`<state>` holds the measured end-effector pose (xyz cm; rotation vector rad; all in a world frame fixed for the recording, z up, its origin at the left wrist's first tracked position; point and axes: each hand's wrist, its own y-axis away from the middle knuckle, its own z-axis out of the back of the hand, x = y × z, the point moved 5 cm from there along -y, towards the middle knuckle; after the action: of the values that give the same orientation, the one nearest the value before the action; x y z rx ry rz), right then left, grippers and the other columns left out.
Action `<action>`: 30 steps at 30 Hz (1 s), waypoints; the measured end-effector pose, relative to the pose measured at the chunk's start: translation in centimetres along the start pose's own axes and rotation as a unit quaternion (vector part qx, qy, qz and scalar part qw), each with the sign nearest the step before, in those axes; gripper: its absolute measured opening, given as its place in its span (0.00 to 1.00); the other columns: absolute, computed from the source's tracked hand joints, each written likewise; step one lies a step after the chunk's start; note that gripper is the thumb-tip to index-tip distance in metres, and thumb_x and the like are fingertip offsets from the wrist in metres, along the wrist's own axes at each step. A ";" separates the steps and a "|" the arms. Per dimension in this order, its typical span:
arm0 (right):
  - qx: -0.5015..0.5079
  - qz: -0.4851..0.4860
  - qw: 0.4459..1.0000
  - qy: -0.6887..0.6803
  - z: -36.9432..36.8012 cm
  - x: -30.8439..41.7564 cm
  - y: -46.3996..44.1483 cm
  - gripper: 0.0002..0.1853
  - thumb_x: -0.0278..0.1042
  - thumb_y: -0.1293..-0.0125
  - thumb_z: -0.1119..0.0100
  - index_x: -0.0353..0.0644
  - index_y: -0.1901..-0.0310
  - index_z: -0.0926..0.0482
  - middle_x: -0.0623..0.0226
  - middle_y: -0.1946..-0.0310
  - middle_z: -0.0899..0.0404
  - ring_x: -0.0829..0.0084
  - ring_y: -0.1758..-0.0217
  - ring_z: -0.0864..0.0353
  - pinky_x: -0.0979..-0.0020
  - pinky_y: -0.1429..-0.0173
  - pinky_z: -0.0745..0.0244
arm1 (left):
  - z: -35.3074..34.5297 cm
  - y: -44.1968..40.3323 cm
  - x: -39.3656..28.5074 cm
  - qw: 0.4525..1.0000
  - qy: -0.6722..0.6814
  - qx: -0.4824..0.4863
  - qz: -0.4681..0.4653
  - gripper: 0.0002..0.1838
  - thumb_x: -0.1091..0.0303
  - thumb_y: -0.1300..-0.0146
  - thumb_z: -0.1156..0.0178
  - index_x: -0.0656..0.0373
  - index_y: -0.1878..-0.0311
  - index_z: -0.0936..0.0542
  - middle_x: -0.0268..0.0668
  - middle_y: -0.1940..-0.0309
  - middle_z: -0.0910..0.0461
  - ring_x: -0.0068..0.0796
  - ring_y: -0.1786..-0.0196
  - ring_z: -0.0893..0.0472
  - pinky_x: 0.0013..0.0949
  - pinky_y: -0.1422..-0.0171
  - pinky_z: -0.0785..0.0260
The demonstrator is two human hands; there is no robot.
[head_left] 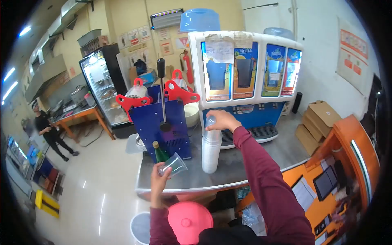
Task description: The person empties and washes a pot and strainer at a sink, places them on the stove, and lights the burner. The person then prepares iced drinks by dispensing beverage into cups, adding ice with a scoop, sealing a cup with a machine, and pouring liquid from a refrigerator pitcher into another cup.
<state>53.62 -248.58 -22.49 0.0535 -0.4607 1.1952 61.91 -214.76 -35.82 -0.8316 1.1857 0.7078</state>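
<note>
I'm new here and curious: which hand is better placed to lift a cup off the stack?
Probably the right hand: it is at the top of the cup stack, while the left hand holds a clear cup.

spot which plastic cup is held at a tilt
The clear cup in the left hand: it leans in front of the green bottle, while the others stand in an upright stack at the right hand.

One head-worn camera is looking forward and down over the person's own left hand and right hand — it is facing the counter and drink dispenser from close by, while its wide, dark-cornered view is curving the room and taking in the farther fridge at left.
</note>
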 end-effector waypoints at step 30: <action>-0.575 -0.183 0.795 -0.065 3.7 -39.9 9.2 0.48 0.46 0.48 0.26 0.34 0.33 0.46 0.45 0.41 0.36 0.52 0.40 0.33 0.57 0.38 0.36 | -12.4 11.0 5.1 0.934 0.331 0.005 0.135 0.39 0.77 0.47 0.34 0.54 0.34 0.42 0.48 0.37 0.37 0.52 0.37 0.31 0.52 0.37 0.31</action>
<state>32.72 -281.34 -35.77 -0.8020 -1.1835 0.3758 47.80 -219.36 -44.68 -0.9412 1.9388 0.6576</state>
